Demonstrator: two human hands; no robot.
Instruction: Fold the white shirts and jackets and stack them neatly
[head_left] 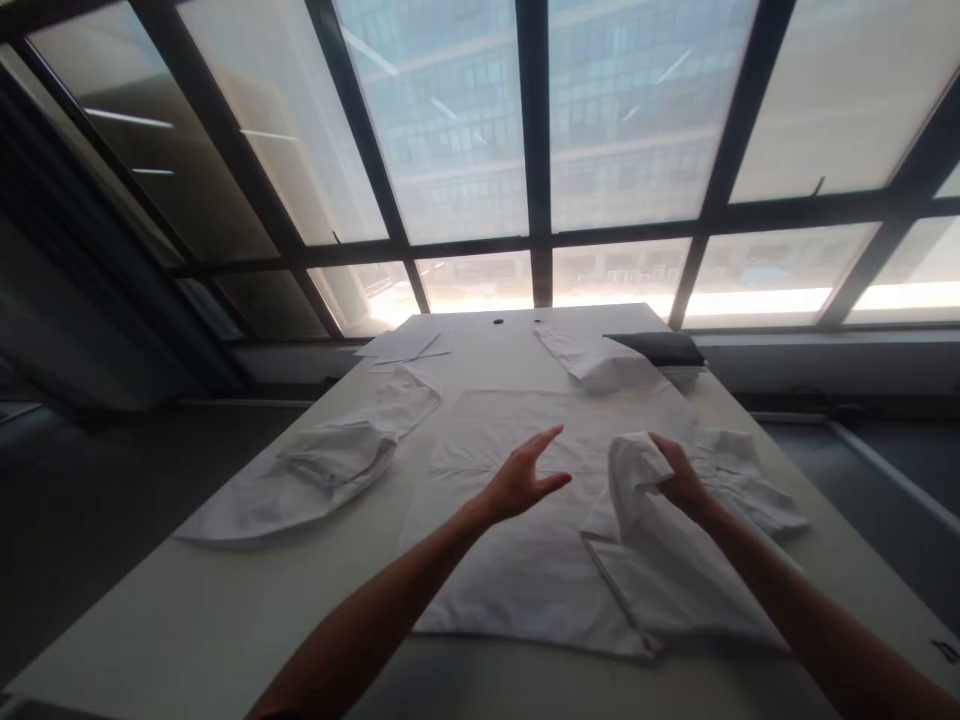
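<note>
A white shirt (517,560) lies spread flat on a long white table (187,620) in front of me. My right hand (682,475) grips a bunched fold of the shirt's right side and lifts it off the table. My left hand (525,475) hovers open just above the shirt's middle, fingers apart, holding nothing. Part of the right sleeve (750,490) lies past my right hand.
A second white garment (322,465) lies crumpled at the table's left. Another white piece (592,360) and a dark stack (664,350) sit at the far right end, papers (405,345) at the far left. Large windows rise behind the table.
</note>
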